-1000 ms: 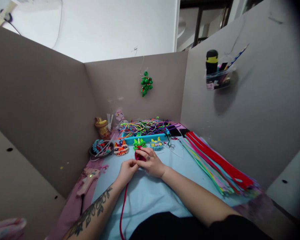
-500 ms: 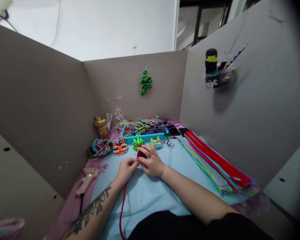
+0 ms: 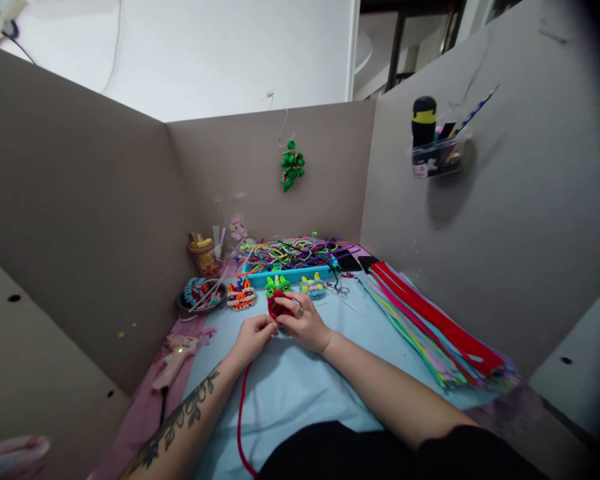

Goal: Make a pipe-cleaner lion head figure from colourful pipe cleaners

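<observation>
Left hand [image 3: 254,339] and right hand [image 3: 305,327] met over the middle of the blue-covered worktop [image 3: 330,383], both closed on the same red piece [image 3: 275,305]: the left pinched its lower edge between thumb and forefinger, while the right curled its fingers around its right side. That red piece sat just in front of a green figure [image 3: 279,285], hiding the figure's lower part. A red strand [image 3: 241,420] ran from beneath the left hand down toward the person's lap (any join to the piece was covered by the fingers). By the look of it, the work was partway along: the piece had a rounded, hollow-looking shape, yet a long length of strand hung loose and seemed unworked. No ears or eyes could be made out on it, whereas the green figure, an orange-and-cream figure [image 3: 241,295] and a yellow-and-blue figure [image 3: 313,286] all looked finished, or close to it. Behind them stood a blue tray [image 3: 287,277] heaped with coloured stems; to the right lay a bundle of fuzzy stems [image 3: 430,320]. On the left, a pink glue gun [image 3: 177,365], its green light lit, lay untouched, well apart from either hand.
</observation>
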{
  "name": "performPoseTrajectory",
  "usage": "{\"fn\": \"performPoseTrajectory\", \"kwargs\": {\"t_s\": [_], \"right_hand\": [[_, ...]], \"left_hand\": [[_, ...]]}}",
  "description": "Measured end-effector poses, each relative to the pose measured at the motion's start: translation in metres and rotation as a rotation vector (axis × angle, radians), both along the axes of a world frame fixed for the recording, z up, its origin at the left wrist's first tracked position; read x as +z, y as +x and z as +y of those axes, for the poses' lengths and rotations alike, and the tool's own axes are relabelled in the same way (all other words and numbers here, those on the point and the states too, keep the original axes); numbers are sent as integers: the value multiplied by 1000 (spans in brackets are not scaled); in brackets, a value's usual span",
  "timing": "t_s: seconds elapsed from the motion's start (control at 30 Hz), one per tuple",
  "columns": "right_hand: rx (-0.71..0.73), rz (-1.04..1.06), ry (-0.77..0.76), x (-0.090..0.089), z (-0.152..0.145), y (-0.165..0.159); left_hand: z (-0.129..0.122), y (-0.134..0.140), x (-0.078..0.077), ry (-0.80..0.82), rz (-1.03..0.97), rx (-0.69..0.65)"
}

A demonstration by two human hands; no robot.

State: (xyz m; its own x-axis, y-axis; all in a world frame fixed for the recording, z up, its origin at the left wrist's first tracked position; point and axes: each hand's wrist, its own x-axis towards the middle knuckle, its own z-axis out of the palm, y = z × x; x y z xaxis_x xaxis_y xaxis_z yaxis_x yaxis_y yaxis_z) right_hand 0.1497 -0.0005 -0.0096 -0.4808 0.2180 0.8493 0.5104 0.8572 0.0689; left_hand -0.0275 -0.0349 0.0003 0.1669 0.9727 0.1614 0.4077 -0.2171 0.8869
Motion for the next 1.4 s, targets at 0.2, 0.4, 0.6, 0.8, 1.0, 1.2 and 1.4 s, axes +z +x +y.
{"fn": "performPoseTrajectory", "kwargs": {"t_s": [0.2, 0.4, 0.6, 0.8, 1.0, 1.2, 1.4], "right_hand": [[34, 6, -10, 4, -1, 1], [36, -20, -96, 1, 0, 2], [30, -51, -133, 2, -2, 3], [15, -109, -122, 4, -6, 0], [7, -161, -90, -1, -8, -2], [-44, -98, -102, 5, -7, 1], [-46, -52, -143, 5, -4, 4]], "left_hand": [[-1, 0, 2, 112, 95, -21], [-1, -1, 0, 190, 175, -43], [-4, 1, 5, 258, 291, -57], [-3, -1, 3, 328, 395, -94], [-2, -1, -2, 333, 440, -99], [1, -1, -1, 256, 306, -102], [4, -2, -2, 183, 208, -44]]}}
